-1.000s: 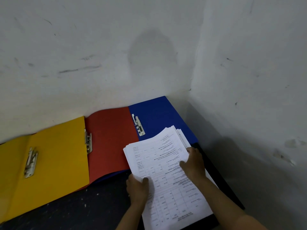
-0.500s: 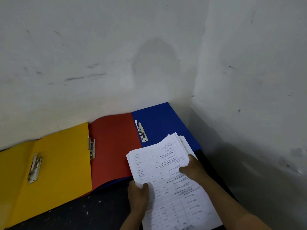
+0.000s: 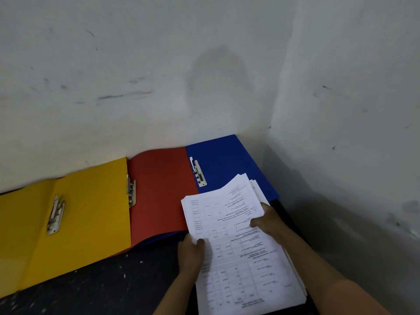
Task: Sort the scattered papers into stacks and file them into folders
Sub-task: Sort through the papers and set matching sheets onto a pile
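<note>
White printed sheets form a thick stack of papers (image 3: 241,242) at the near right of the dark table (image 3: 102,285), its far end lying over the open blue folder (image 3: 227,164) and its near end running out of the bottom of the view. The top sheet carries printed tables and lines of text, too small to read. The sheets underneath are fanned a little, their edges showing along the far right side.

The left hand (image 3: 191,253) grips the stack's left edge, thumb on top of the top sheet and the other fingers hidden beneath the paper. The right hand (image 3: 270,221) holds the right side of the stack, its fingers (image 3: 256,222) curled close together over the top sheet near the middle.

Three folders lie open side by side against the back wall (image 3: 136,76). The yellow folder (image 3: 91,219) is at the left, with a metal clip (image 3: 54,214) near its fold. The red folder (image 3: 159,192) sits in the middle, partly covered by the yellow one, with a metal clip (image 3: 131,190) at the overlap. The blue folder lies in the corner, its clip (image 3: 198,172) just beyond the papers' far left corner. A second wall (image 3: 352,110) closes the right side.
</note>
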